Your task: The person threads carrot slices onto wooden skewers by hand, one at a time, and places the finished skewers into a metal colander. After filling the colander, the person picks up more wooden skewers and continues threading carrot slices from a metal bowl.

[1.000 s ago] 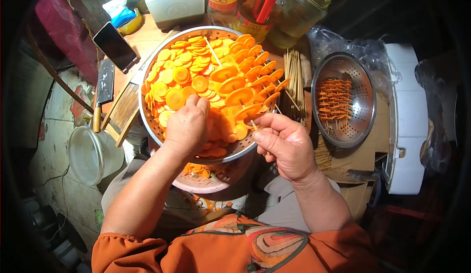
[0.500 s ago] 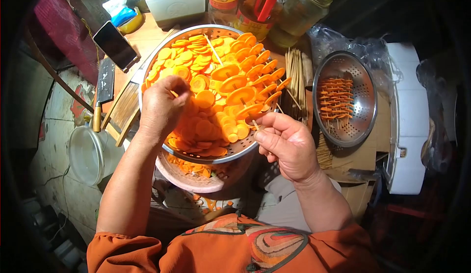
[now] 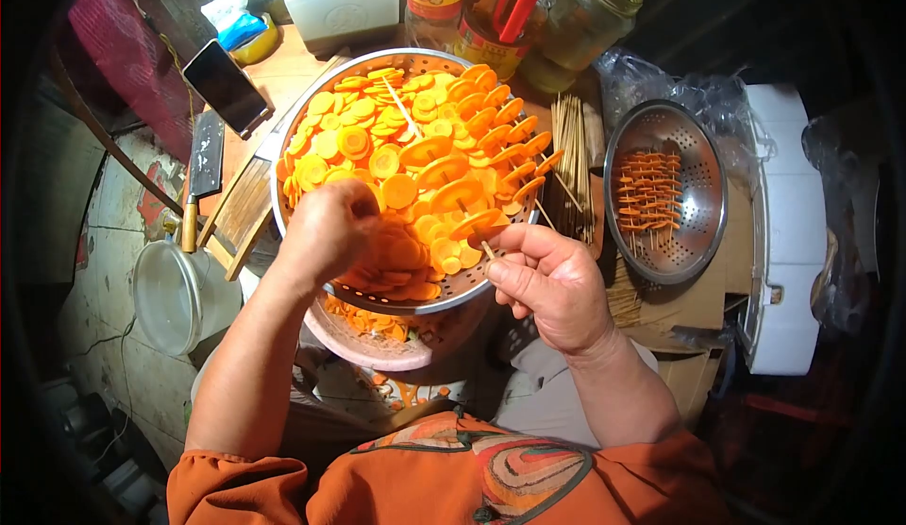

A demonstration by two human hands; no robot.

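Note:
My right hand (image 3: 552, 284) pinches the lower end of a wooden skewer (image 3: 488, 250) at the colander's near right rim. Several round orange carrot slices (image 3: 451, 196) are threaded along it, spaced apart. Loose carrot slices (image 3: 354, 143) fill the large metal colander (image 3: 453, 306). Over their near left part is my left hand (image 3: 330, 228), its fingers curled down among the slices; whatever they hold is hidden. Other loaded skewers (image 3: 514, 152) lie along the colander's right side, and a bare skewer (image 3: 401, 110) rests on the slices at the back.
Right of the colander lies a bundle of bare skewers (image 3: 568, 147). Beyond it, a smaller metal colander (image 3: 694, 256) holds several loaded skewers. A cleaver (image 3: 205, 161), phone (image 3: 226, 88) and wooden board (image 3: 243, 218) are at left. Jars (image 3: 585, 25) and a white jug (image 3: 342, 1) stand behind.
My left hand has moved down and slightly right, lower over the slices, with its fingers now turned into them. My right hand and its skewer have barely moved.

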